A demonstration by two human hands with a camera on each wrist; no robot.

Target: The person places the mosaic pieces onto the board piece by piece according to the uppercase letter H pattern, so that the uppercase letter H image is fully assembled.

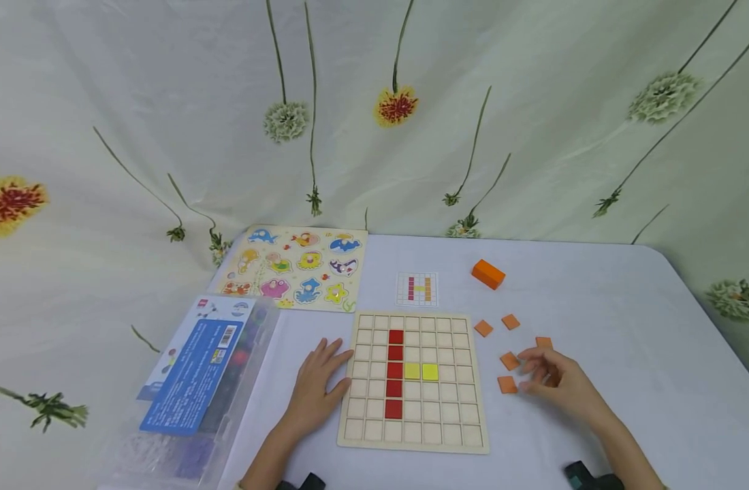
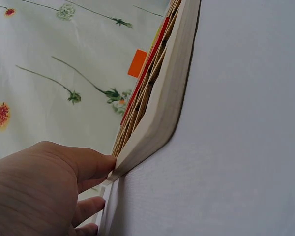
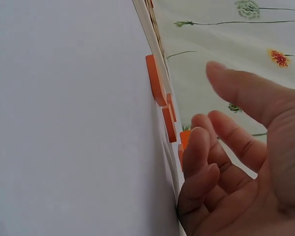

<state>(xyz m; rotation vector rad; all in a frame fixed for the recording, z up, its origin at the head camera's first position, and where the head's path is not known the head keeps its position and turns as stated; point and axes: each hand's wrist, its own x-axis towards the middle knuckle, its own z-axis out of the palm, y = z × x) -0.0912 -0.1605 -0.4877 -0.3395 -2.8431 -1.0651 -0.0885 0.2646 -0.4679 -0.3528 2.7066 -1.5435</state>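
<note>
A wooden grid board lies on the white table. Five red square tiles run down one column as a line, and two yellow tiles sit side by side just right of that line's middle. My left hand rests at the board's left edge, thumb and fingertips against it, fingers extended. Right of the board lie several loose orange tiles. Over these, my right hand hovers with thumb and loosely bent fingers apart. Nothing shows between them in the right wrist view.
Behind the board lie a small pattern card and an orange block. An animal puzzle board is at the back left. A clear plastic case with a blue label stands left of my left hand.
</note>
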